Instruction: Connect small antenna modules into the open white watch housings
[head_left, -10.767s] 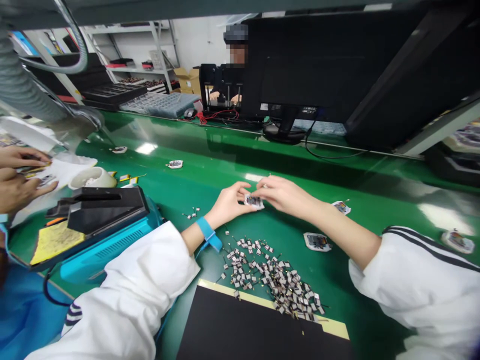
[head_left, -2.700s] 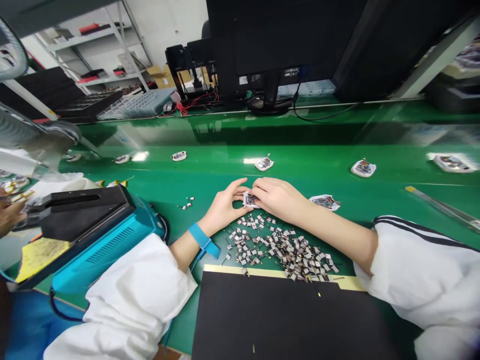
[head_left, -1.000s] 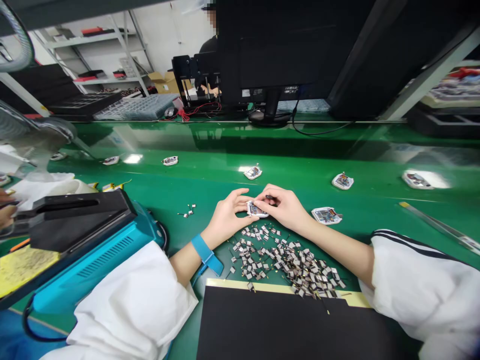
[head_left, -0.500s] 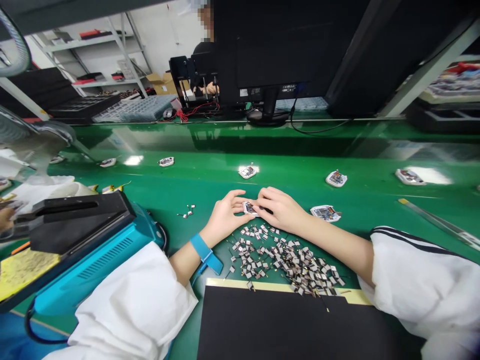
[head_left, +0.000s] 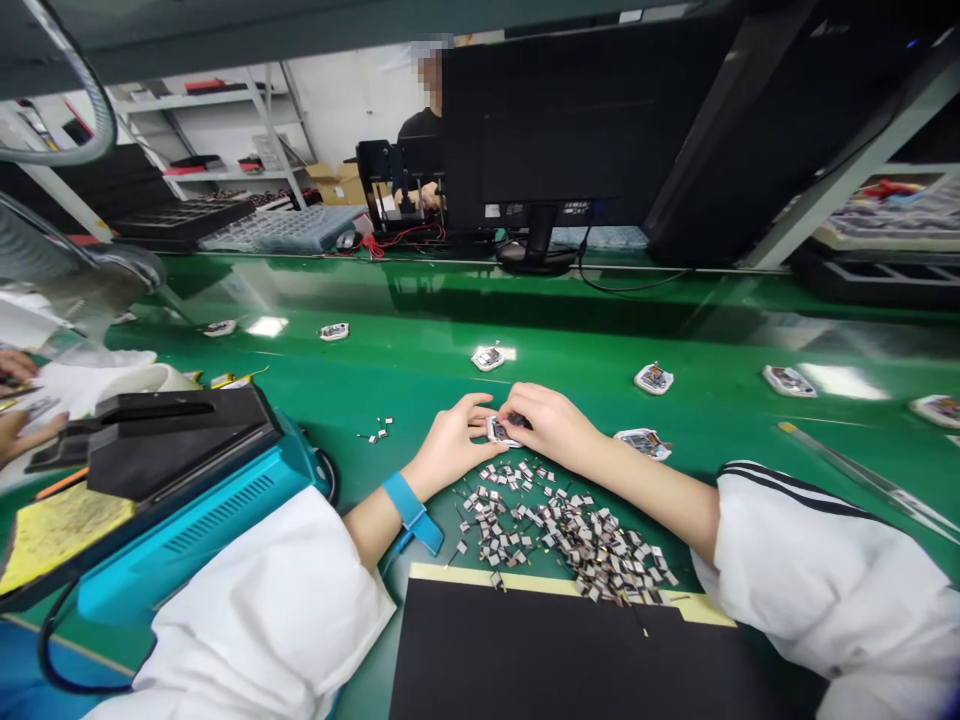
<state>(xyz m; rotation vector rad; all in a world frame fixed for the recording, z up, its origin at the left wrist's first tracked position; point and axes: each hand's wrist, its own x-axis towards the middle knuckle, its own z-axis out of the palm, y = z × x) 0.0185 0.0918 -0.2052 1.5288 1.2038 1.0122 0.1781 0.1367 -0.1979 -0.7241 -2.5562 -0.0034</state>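
My left hand grips the left side of a small white housing with a circuit board in it, thumb at the near edge and fingers behind. Over the housing's right side, my right hand has its fingertips pinched together. Something small and dark shows by those fingers; I cannot make out what it is. Just below both hands lies a heap of small silvery square parts with short dark leads. Another open white housing with a board rests beside my right forearm.
Several similar housings are spaced along the green belt behind. Tweezers lie at right. A blue machine with a yellow sponge stands at left, near another person's hands. A black mat lies in front.
My right fingers have curled in and lifted slightly over the housing, baring more of its board. The housings on the belt have shifted left. The head view has tilted a little.
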